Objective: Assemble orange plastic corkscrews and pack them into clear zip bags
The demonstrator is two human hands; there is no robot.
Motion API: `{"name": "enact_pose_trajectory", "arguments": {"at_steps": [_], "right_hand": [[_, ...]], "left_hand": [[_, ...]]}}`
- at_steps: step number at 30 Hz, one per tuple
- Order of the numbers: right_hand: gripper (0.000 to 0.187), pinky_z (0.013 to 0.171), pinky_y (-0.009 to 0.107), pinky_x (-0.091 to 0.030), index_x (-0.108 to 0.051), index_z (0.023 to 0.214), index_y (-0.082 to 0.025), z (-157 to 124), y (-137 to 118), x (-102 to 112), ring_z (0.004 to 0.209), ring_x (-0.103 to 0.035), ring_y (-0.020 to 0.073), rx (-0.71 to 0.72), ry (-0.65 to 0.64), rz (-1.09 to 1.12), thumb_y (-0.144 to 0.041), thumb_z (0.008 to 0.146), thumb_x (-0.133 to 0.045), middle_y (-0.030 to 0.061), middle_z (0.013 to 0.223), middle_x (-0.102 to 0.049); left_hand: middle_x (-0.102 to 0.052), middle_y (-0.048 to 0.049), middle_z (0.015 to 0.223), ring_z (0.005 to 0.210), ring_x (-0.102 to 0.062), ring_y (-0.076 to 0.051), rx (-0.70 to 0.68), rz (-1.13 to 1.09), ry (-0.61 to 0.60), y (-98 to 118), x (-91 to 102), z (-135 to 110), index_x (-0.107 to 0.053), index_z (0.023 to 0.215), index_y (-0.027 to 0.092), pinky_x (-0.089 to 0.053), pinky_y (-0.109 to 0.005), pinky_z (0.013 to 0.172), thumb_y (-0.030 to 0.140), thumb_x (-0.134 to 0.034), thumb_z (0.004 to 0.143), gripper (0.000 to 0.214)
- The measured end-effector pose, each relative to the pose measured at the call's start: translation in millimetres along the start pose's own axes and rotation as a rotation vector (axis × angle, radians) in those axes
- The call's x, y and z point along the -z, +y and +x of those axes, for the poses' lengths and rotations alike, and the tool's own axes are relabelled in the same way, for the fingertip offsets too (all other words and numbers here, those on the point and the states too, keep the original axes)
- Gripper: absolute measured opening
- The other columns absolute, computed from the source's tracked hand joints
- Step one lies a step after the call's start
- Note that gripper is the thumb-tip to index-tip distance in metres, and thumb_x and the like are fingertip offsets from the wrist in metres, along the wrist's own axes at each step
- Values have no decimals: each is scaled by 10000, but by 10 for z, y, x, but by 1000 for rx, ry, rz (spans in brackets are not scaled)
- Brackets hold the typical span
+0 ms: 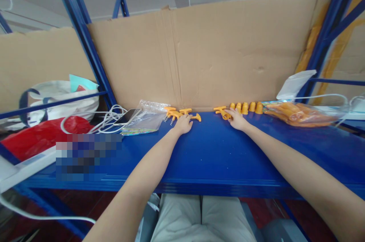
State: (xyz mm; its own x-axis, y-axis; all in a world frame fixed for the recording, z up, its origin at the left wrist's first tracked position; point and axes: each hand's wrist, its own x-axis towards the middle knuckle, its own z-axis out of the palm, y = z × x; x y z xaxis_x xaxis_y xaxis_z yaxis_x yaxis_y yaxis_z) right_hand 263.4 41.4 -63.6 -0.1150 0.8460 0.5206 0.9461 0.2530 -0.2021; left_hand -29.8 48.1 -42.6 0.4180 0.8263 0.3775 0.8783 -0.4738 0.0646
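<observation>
Both my arms reach across a blue shelf (216, 158) toward its back edge. My left hand (184, 123) rests among several orange T-handled corkscrew parts (174, 113), its fingers curled on one piece (196, 117). My right hand (236, 118) pinches an orange T-shaped piece with a round cap (223, 112). Just right of it stands a row of several orange caps (247, 107) against the cardboard.
A cardboard sheet (216, 51) backs the shelf. A clear bag of orange parts (299, 114) lies at the right. An empty clear bag (145, 118), a phone (127, 116), white cables (107, 117), a red bag (42, 135) and a white tote (57, 99) sit at the left. Blue uprights (85, 36) frame the shelf.
</observation>
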Motion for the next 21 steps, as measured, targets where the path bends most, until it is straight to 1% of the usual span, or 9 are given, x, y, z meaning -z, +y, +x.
{"name": "enact_pose_trajectory", "arguments": {"at_steps": [3, 6, 9, 11, 14, 16, 18, 21], "right_hand": [[537, 1055, 538, -313, -561, 1278, -225, 24, 22, 26, 1338, -356, 290, 19, -52, 51, -59, 790, -410, 109, 1406, -460], [519, 1078, 467, -317, -584, 1256, -192, 20, -19, 85, 1325, -385, 253, 59, -48, 73, -38, 796, -398, 109, 1395, -476], [495, 1092, 433, -307, -604, 1226, -157, 5, -72, 133, 1314, -404, 238, 56, -49, 51, -21, 800, -393, 116, 1369, -504], [483, 1090, 412, -314, -606, 1222, -151, -6, -100, 152, 1300, -424, 232, 47, -47, 27, -22, 810, -390, 115, 1345, -529], [445, 1054, 384, -365, -617, 1206, -167, -22, -132, 170, 1242, -490, 233, 37, -41, -15, -55, 836, -396, 110, 1292, -575], [415, 1020, 367, -398, -618, 1199, -164, -31, -147, 177, 1197, -529, 238, 34, -41, -42, -87, 854, -402, 117, 1256, -598], [396, 994, 356, -416, -608, 1207, -146, -35, -153, 177, 1164, -553, 242, 24, -44, -61, -117, 871, -402, 134, 1239, -605], [381, 981, 357, -419, -596, 1209, -125, -29, -135, 159, 1144, -563, 240, 16, -42, -64, -142, 881, -404, 154, 1234, -603]], "left_hand": [[-556, -154, 1239, 1172, -515, -258, 27, -16, 38, 4, 20, -8, -523, 1261, 114, -376, -374, 1026, 184, -458, 854, 418], [-573, -134, 1182, 1151, -524, -250, 52, -16, 58, 10, 30, -9, -582, 1179, 136, -399, -370, 1005, 148, -469, 842, 356], [-593, -132, 1104, 1109, -544, -249, 55, -5, 45, 18, 44, -8, -640, 1057, 127, -409, -361, 993, 136, -480, 841, 269], [-600, -126, 1076, 1093, -550, -243, 58, -11, 54, 26, 61, -9, -652, 1009, 128, -416, -350, 982, 133, -482, 846, 235], [-604, -102, 1079, 1092, -549, -227, 69, -42, 121, 48, 105, -14, -634, 1023, 156, -420, -337, 975, 136, -477, 858, 229], [-610, -103, 1078, 1082, -552, -229, 72, -67, 168, 74, 144, -25, -618, 1042, 160, -421, -344, 972, 143, -464, 872, 231], [-615, -107, 1082, 1072, -554, -233, 51, -97, 208, 116, 186, -44, -604, 1049, 163, -419, -353, 972, 150, -444, 885, 230], [-619, -85, 1093, 1077, -558, -224, -12, -153, 235, 215, 235, -85, -581, 1038, 194, -419, -355, 970, 170, -420, 905, 210]]}}
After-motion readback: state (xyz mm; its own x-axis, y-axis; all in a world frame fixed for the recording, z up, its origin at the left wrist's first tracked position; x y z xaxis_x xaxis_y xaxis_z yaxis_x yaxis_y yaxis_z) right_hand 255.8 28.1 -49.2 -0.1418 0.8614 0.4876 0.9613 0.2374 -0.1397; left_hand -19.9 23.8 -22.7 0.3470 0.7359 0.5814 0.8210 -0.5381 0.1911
